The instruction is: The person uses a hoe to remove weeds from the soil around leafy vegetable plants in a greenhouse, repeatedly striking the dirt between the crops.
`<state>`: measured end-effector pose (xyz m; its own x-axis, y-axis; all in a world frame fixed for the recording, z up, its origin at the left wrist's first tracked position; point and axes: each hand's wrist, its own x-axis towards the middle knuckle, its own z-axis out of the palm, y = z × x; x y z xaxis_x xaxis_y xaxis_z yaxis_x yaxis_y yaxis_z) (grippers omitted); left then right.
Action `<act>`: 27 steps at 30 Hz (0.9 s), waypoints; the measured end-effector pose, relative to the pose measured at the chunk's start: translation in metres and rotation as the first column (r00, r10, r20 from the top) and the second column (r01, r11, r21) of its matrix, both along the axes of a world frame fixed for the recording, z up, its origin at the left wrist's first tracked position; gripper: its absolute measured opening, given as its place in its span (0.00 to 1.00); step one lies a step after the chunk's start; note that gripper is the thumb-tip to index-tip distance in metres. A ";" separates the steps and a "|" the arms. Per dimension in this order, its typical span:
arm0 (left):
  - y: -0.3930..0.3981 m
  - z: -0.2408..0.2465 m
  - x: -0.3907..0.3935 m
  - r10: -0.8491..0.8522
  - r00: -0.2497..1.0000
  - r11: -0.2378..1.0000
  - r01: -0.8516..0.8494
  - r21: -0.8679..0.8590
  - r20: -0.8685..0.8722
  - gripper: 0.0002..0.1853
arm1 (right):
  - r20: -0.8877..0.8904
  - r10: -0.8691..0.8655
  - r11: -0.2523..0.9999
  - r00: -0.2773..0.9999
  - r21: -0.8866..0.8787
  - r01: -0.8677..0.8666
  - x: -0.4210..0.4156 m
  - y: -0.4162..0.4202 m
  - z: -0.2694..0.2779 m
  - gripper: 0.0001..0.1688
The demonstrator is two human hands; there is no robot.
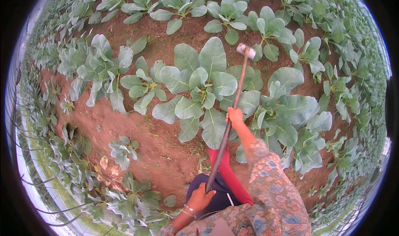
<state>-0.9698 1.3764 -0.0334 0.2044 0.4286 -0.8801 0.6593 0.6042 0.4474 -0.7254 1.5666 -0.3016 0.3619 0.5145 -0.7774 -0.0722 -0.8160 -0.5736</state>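
A hoe (238, 89) with a long wooden handle slants up and to the right from my waist, across the right side of a large leafy cabbage-family plant (199, 91). Around the lower end of the handle, my left hand (201, 198) is closed, with a bracelet on its wrist. Further up the handle, my right hand (235, 116) grips it near the plant's right-hand leaves. The pale metal hoe head (246, 51) is at the far end, over or on the soil between two rows; whether it touches the ground I cannot tell.
Leafy plants stand in rows on all sides, with a broad one (286, 111) close to my right arm. Reddish soil (156, 142) shows between them. A small plant (123, 152) and dry leaves (107, 173) are at the left. Curved hoops (62, 209) line the lower left edge.
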 end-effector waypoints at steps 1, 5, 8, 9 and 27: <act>0.006 0.004 -0.004 -0.019 0.999 0.999 0.017 -0.048 -0.042 0.20 | 0.055 0.140 0.990 0.989 -0.027 -0.139 -0.018 0.000 0.002 0.17; -0.016 0.072 -0.065 -0.116 0.989 0.991 0.109 -0.073 -0.096 0.19 | 0.172 0.043 0.995 0.984 -0.101 -0.026 -0.092 -0.061 0.016 0.15; -0.008 0.153 -0.094 -0.095 0.983 0.984 0.068 -0.166 -0.155 0.19 | -0.204 -0.151 0.976 0.967 -0.185 0.113 -0.138 -0.065 0.100 0.13; -0.008 0.167 -0.100 -0.079 0.983 0.980 0.047 -0.191 -0.163 0.19 | -0.247 -0.237 0.948 0.940 -0.271 0.168 -0.145 -0.060 0.122 0.13; -0.003 0.124 -0.056 0.095 0.994 0.985 -0.102 -0.138 -0.061 0.17 | -0.226 -0.114 0.987 0.967 -0.134 0.086 -0.123 -0.033 0.075 0.15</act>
<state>-1.0260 1.3737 0.0905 0.1179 0.3150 -0.9417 0.6143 0.7220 0.3184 -0.8487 1.5337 -0.2263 0.2090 0.3810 -0.9006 -0.2763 -0.8605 -0.4281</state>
